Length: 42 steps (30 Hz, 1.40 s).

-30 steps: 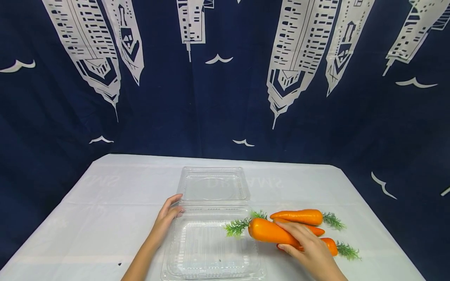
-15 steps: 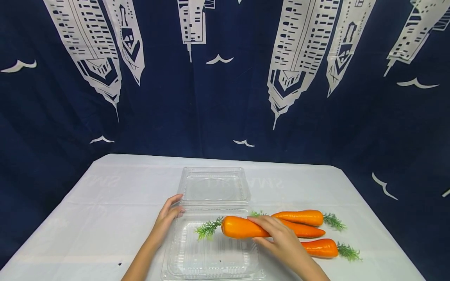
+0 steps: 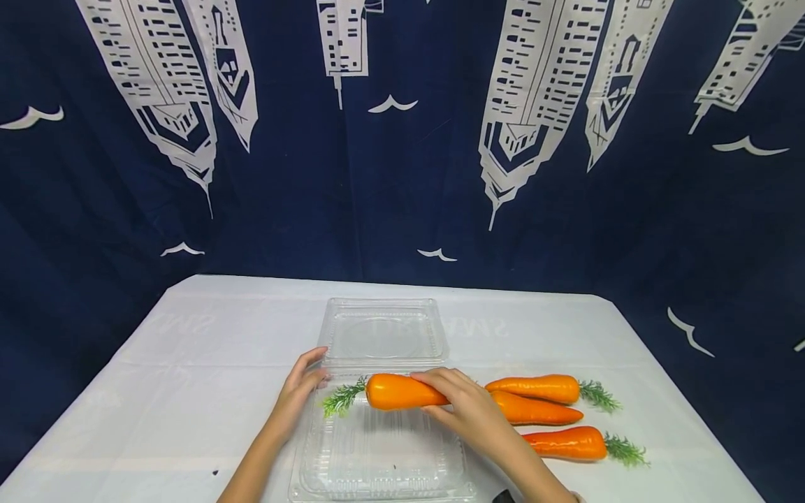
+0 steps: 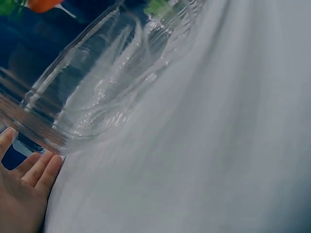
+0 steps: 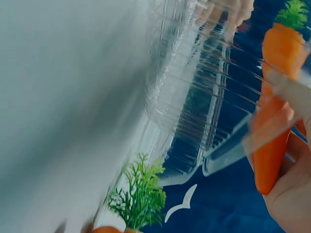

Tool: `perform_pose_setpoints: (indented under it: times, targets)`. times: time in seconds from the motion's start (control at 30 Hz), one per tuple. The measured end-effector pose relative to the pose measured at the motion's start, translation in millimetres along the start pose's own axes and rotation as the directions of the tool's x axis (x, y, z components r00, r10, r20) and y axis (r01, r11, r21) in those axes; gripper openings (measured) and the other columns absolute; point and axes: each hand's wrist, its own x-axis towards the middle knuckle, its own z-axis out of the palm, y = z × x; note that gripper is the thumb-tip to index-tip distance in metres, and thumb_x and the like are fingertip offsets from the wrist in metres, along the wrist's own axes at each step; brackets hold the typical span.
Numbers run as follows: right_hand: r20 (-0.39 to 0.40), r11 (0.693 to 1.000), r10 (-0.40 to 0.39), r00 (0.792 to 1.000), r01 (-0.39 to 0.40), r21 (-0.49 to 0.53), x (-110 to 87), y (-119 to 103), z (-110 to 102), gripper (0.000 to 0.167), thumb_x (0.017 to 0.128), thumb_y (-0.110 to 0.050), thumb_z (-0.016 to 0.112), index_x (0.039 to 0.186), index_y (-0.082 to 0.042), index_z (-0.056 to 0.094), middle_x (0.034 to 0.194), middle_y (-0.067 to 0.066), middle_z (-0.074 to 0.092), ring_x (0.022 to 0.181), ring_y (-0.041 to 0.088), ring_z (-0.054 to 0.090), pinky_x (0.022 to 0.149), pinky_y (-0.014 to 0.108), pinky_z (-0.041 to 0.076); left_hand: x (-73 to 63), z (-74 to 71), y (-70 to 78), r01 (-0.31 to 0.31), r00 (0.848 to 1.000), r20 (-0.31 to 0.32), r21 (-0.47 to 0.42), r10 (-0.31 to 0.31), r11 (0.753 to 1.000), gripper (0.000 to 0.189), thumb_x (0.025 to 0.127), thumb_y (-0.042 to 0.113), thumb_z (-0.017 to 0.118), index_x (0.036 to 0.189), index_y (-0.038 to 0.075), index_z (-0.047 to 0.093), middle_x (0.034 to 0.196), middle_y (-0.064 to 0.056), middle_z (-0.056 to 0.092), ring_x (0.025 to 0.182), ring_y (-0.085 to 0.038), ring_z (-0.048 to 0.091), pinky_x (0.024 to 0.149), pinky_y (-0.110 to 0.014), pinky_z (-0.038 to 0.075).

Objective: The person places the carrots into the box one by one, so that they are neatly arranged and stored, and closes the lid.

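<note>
My right hand point(image 3: 468, 412) grips an orange carrot point(image 3: 396, 392) by its narrower part, with the feathery green top pointing left. The carrot is over the far part of a clear plastic clamshell container point(image 3: 383, 457), whose lid point(image 3: 383, 328) lies folded back behind the base. In the right wrist view, the held carrot point(image 5: 273, 121) appears lengthwise, its tip against my palm. My left hand point(image 3: 300, 388) touches the container's left side by the hinge; its fingers point(image 4: 41, 171) are fairly straight along the plastic edge in the left wrist view.
To the right of the container lie more carrots: one at the back point(image 3: 534, 386), one close in front of it point(image 3: 537, 410), and one nearer point(image 3: 569, 443). A white cloth covers the table point(image 3: 157, 391). Behind hangs a dark blue curtain point(image 3: 390, 195) with white building prints.
My right hand has carried the carrot leftward and slightly away from me, from above the other carrots to over the container. My left hand has stayed at the container's side.
</note>
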Motion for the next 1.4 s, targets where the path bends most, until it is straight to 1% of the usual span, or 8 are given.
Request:
perform_pose_setpoints:
  times: [0.13, 0.33, 0.47, 0.7, 0.87, 1.03, 1.23, 1.4]
  targets:
    - [0.02, 1.0, -0.002, 1.0, 0.002, 0.01, 7.9, -1, 6, 0.044, 0.077, -0.028, 0.07, 0.119, -0.029, 0.056, 0.113, -0.012, 0.061, 0.105, 0.01, 0.056, 0.086, 0.035, 0.049, -0.4, -0.1, 1.3, -0.004, 1.0, -0.009, -0.006, 0.004, 1.0, 0.042, 0.093, 0.022, 0.046, 0.133, 0.013, 0.04, 0.14, -0.015, 0.035, 0.098, -0.009, 0.053, 0.086, -0.02, 0.045]
    - [0.047, 0.999, -0.007, 0.999, 0.006, 0.031, 16.6, -1, 15, 0.043, 0.078, -0.025, 0.07, 0.119, -0.027, 0.057, 0.113, -0.01, 0.061, 0.106, 0.01, 0.056, 0.087, 0.034, 0.049, -0.3, 0.2, 1.8, 0.004, 1.0, -0.011, -0.004, -0.004, 1.0, 0.041, 0.093, 0.021, 0.044, 0.133, 0.013, 0.04, 0.14, -0.015, 0.035, 0.098, -0.011, 0.055, 0.086, -0.019, 0.045]
    - [0.081, 1.0, -0.014, 0.997, 0.014, 0.005, 20.8, 0, 19, 0.043, 0.079, -0.025, 0.068, 0.12, -0.025, 0.056, 0.116, -0.009, 0.06, 0.108, 0.012, 0.055, 0.088, 0.035, 0.049, 0.2, 0.1, 1.5, -0.004, 1.0, -0.006, -0.006, 0.004, 1.0, 0.04, 0.094, 0.021, 0.043, 0.133, 0.013, 0.04, 0.14, -0.015, 0.035, 0.099, -0.012, 0.055, 0.086, -0.019, 0.045]
    - [0.153, 1.0, -0.013, 0.988, 0.016, -0.023, 24.8, -2, 26, 0.043, 0.081, -0.024, 0.067, 0.123, -0.024, 0.055, 0.119, -0.006, 0.059, 0.108, 0.016, 0.055, 0.087, 0.039, 0.049, 0.9, 0.5, 1.2, -0.013, 1.0, -0.002, -0.012, 0.013, 1.0, 0.04, 0.094, 0.021, 0.043, 0.133, 0.012, 0.039, 0.139, -0.016, 0.035, 0.097, -0.009, 0.056, 0.086, -0.02, 0.046]
    - [0.179, 0.999, -0.018, 0.984, 0.026, -0.043, 27.3, -2, 29, 0.043, 0.081, -0.024, 0.066, 0.123, -0.024, 0.054, 0.12, -0.005, 0.059, 0.109, 0.016, 0.055, 0.086, 0.038, 0.049, 0.2, 0.6, 1.9, -0.007, 1.0, -0.006, 0.001, 0.007, 1.0, 0.041, 0.094, 0.021, 0.044, 0.133, 0.012, 0.039, 0.139, -0.016, 0.035, 0.097, -0.009, 0.055, 0.086, -0.021, 0.045]
    - [0.195, 0.996, -0.051, 0.98, 0.064, -0.065, 28.6, -3, 32, 0.043, 0.081, -0.022, 0.066, 0.123, -0.022, 0.055, 0.118, -0.004, 0.059, 0.11, 0.017, 0.055, 0.084, 0.039, 0.051, 0.1, -0.2, 1.4, -0.001, 1.0, -0.001, 0.006, 0.001, 1.0, 0.042, 0.093, 0.021, 0.045, 0.133, 0.013, 0.039, 0.14, -0.015, 0.035, 0.097, -0.01, 0.054, 0.086, -0.02, 0.045]
    - [0.202, 0.986, -0.101, 0.974, 0.125, -0.113, 29.7, -5, 36, 0.041, 0.081, -0.019, 0.066, 0.12, -0.021, 0.056, 0.115, -0.004, 0.06, 0.106, 0.015, 0.056, 0.081, 0.034, 0.052, 0.4, -1.3, 1.0, -0.01, 1.0, 0.005, -0.008, 0.01, 1.0, 0.042, 0.092, 0.018, 0.047, 0.133, 0.012, 0.039, 0.14, -0.015, 0.034, 0.099, -0.01, 0.054, 0.086, -0.019, 0.045]
    - [0.209, 0.979, -0.109, 0.972, 0.142, -0.148, 30.4, -6, 38, 0.04, 0.082, -0.018, 0.065, 0.12, -0.021, 0.056, 0.115, -0.005, 0.06, 0.106, 0.014, 0.056, 0.08, 0.032, 0.052, 0.5, -1.4, 1.8, -0.008, 1.0, 0.009, -0.016, 0.008, 1.0, 0.044, 0.09, 0.014, 0.048, 0.133, 0.013, 0.039, 0.141, -0.014, 0.033, 0.101, -0.011, 0.054, 0.086, -0.018, 0.045]
